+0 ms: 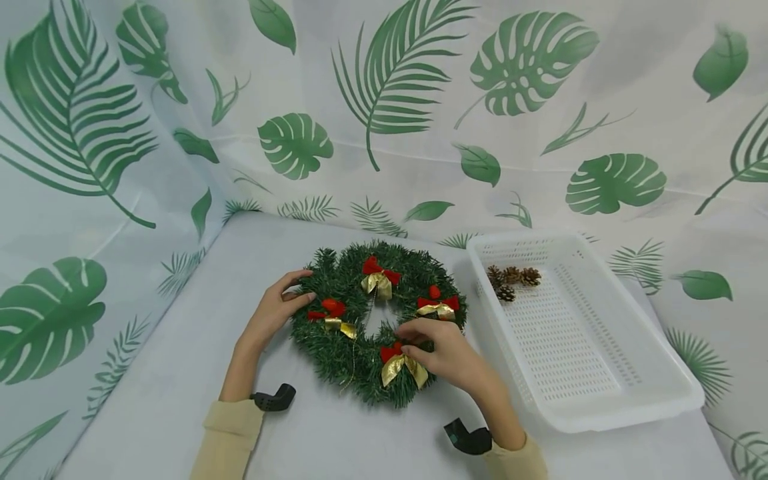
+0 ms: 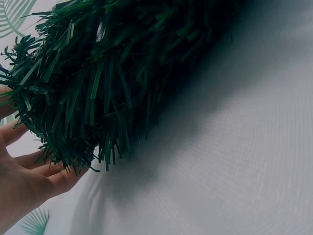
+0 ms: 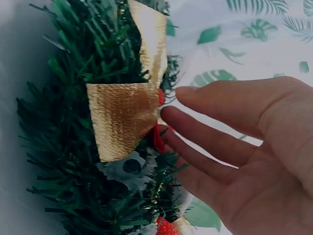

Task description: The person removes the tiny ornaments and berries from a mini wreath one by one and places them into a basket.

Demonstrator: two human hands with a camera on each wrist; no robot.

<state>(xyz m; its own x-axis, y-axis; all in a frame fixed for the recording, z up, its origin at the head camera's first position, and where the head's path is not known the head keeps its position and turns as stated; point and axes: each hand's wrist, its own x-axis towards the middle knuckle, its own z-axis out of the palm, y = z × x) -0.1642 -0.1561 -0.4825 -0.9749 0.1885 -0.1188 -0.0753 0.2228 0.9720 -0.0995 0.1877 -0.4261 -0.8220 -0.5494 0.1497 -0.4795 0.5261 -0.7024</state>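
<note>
A green tinsel wreath lies on the white table, with several red and gold bows round its ring. My left hand holds the wreath's left edge; in the left wrist view its fingers reach in under the green strands. At the near right part of the ring, my right hand has its fingertips at the middle of a bow. The right wrist view shows the bow's gold tail hanging beside those fingers, with a small gap between thumb and index finger. Part of the red ribbon is hidden behind the fingers.
To the right stands a white perforated plastic basket with several pine cones in its far left corner. A leaf-printed curtain borders the table at the back and sides.
</note>
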